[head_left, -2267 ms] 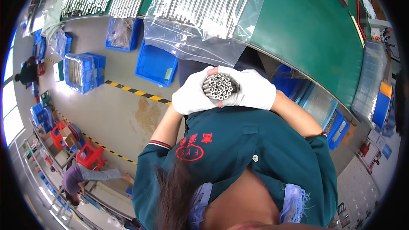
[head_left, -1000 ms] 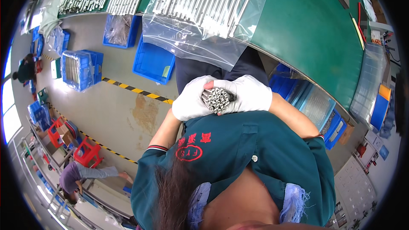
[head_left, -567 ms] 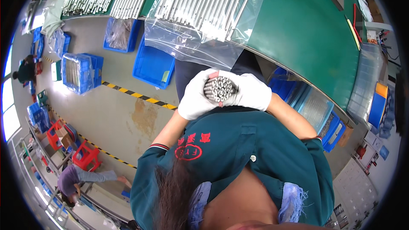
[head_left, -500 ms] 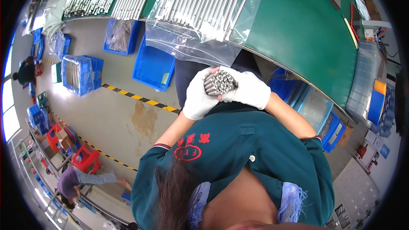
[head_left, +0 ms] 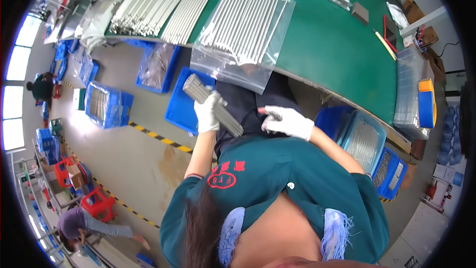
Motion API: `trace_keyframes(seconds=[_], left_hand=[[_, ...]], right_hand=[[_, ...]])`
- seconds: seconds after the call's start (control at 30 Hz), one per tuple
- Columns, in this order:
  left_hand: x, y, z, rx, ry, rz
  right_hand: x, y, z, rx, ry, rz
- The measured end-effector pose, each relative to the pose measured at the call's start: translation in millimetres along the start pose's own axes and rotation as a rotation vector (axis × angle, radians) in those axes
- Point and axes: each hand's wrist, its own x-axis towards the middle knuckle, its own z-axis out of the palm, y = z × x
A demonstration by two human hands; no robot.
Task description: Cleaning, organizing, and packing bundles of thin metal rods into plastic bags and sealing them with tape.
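My left hand (head_left: 207, 113), in a white glove with bare fingertips, is closed around a bundle of thin metal rods (head_left: 196, 88). The bundle lies slantwise above my lap, one end up towards the blue bin and the other near my shirt. Right of it, apart from the rods, my gloved right hand (head_left: 288, 122) has its fingers partly stretched and holds nothing visible. Beyond my knees, a layer of similar rods (head_left: 243, 22) rests on a clear plastic bag (head_left: 255, 77) that hangs over the table edge.
The green table (head_left: 327, 52) carries more rod rows (head_left: 146, 5) at the left. An empty-looking blue bin (head_left: 179, 103) stands on the floor by my left hand. Blue bins (head_left: 389, 171) with small parts sit under the table at the right. A person (head_left: 74, 223) bends over at lower left.
My hands were together around the upright bundle, its ends facing up. Now they are apart: the left hand holds the bundle tipped sideways, and the right has let go. The view has shifted.
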Motion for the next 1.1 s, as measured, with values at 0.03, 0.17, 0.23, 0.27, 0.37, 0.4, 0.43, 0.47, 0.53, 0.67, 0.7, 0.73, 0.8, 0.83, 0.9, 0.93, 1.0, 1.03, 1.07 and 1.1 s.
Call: trace_keyframes(seconds=[0.03,0.17,0.23,0.27,0.37,0.4,0.43,0.47,0.53,0.67,0.7,0.73,0.8,0.83,0.9,0.93,1.0,1.03,1.07,1.1], left_hand=[[0.2,8.2,-8.6,-0.032,0.085,-0.056],[-2.5,37.6,-20.7,-0.353,0.050,-0.091],[-3.4,54.9,-1.3,-0.430,-0.105,-0.020],[-2.9,65.2,16.0,-0.480,-0.217,-0.018],[-4.9,90.0,82.8,-0.531,-0.499,0.045],[-3.1,94.8,105.9,-0.510,-0.575,0.051],[-10.8,99.2,137.1,-0.397,-0.515,0.091],[-14.0,100.5,162.9,-0.241,-0.477,0.134],[-0.6,84.7,187.7,-0.044,-0.651,0.291],[30.7,43.8,236.8,0.587,-0.842,0.622],[23.8,42.4,249.2,0.531,-0.840,0.465],[23.9,43.8,256.2,0.553,-0.865,0.413],[29.4,39.8,258.3,0.539,-0.875,0.357],[27.5,40.4,259.6,0.550,-0.869,0.360],[24.5,40.3,259.2,0.541,-0.860,0.352],[24.6,39.5,257.0,0.537,-0.851,0.346],[27.4,34.5,249.4,0.548,-0.830,0.360],[28.5,31.1,247.6,0.513,-0.821,0.399],[29.0,28.2,246.7,0.478,-0.812,0.438],[29.9,25.0,248.8,0.466,-0.754,0.452]], right_hand=[[-2.1,6.4,-1.4,0.101,-0.023,0.007],[-18.0,-6.4,0.1,0.211,0.028,0.047],[-23.3,-25.7,2.3,0.187,0.044,-0.036],[-25.7,-32.9,1.4,0.160,0.066,-0.147],[-33.4,-75.9,-0.8,-0.405,0.358,-0.633],[-36.0,-92.4,-3.0,-0.603,0.454,-0.706],[-33.5,-102.4,-6.0,-0.687,0.563,-0.841],[-26.8,-110.3,-12.1,-0.756,0.611,-0.850],[-16.7,-132.1,-18.4,-0.827,0.687,-0.642],[34.4,-103.4,-87.8,-0.827,0.718,-0.749],[47.3,-87.8,-106.7,-0.890,0.746,-0.809],[57.5,-74.9,-121.5,-0.953,0.768,-0.869],[55.9,-72.9,-111.9,-0.786,0.765,-0.861],[52.6,-75.9,-105.0,-0.668,0.773,-0.873],[58.9,-71.9,-103.7,-0.748,0.832,-0.958],[50.2,-79.8,-93.8,-0.605,0.765,-0.919],[50.1,-83.7,-88.2,-0.458,0.691,-0.892],[52.2,-83.3,-89.8,-0.458,0.692,-0.893],[54.1,-82.9,-91.5,-0.521,0.738,-0.876],[56.7,-82.1,-93.6,-0.585,0.785,-0.858]])
